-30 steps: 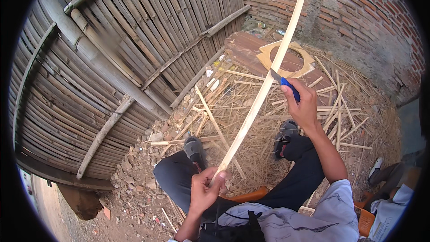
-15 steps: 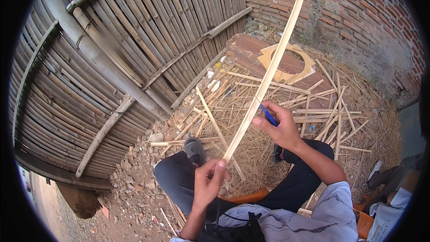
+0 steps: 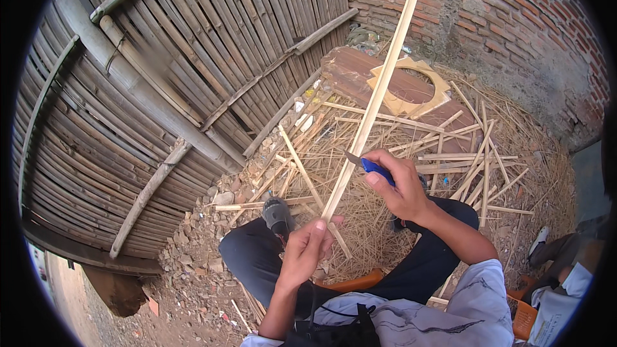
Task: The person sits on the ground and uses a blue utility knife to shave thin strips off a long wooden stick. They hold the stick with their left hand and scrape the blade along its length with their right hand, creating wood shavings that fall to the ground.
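Observation:
A long, pale bamboo strip (image 3: 378,98) slants upward and away in front of me. My left hand (image 3: 307,248) pinches its near end between thumb and fingers. In my right hand (image 3: 397,186) is a blue-handled knife (image 3: 378,169), gripped with the thumb along the handle. Its grey blade lies across the strip, a little above the middle of the stretch between my hands and the far pieces; whether the edge bites into the strip I cannot tell. The strip's far end reaches the top of the picture.
Several loose strips (image 3: 475,170) and thin shavings (image 3: 360,218) cover the ground around my shoes. Farther off, a notched board with a round hole (image 3: 421,106) rests on a brown plank (image 3: 350,71). A bamboo fence (image 3: 225,38) and a brick wall (image 3: 514,32) enclose the corner. Another person's leg (image 3: 549,254) shows at right.
The knife has turned so its blade now shows broad across the strip. My right hand has shifted slightly left and down, and the strip has moved a little left.

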Available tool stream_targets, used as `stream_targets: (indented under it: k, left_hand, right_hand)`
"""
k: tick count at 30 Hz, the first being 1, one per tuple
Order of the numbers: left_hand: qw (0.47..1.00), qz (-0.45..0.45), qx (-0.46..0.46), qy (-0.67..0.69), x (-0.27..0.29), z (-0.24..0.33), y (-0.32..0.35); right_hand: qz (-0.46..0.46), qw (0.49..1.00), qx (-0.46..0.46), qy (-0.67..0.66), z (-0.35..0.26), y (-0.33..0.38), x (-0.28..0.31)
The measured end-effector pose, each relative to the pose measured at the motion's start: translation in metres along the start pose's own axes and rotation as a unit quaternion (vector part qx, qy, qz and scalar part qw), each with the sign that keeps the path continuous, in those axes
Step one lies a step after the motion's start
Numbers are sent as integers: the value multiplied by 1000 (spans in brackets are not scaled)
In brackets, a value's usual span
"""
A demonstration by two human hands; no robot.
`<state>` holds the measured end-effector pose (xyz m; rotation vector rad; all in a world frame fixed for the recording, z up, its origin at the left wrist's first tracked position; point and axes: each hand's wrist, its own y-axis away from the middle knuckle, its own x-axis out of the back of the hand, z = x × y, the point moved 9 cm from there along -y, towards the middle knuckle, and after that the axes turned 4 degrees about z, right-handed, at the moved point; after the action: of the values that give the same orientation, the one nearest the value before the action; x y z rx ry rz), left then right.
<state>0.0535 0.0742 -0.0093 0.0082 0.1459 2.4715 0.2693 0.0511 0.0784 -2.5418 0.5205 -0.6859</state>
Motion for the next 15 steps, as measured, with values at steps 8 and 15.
stream_targets:
  k: [8, 15]
  left_hand:
    - [990, 58, -72, -109, 7, 25, -1]
    - [966, 124, -141, -179, 1, 43, 3]
  right_hand:
    - [-32, 969, 169, 176, -31, 28, -32]
    - [-39, 959, 185, 210, -42, 32, -38]
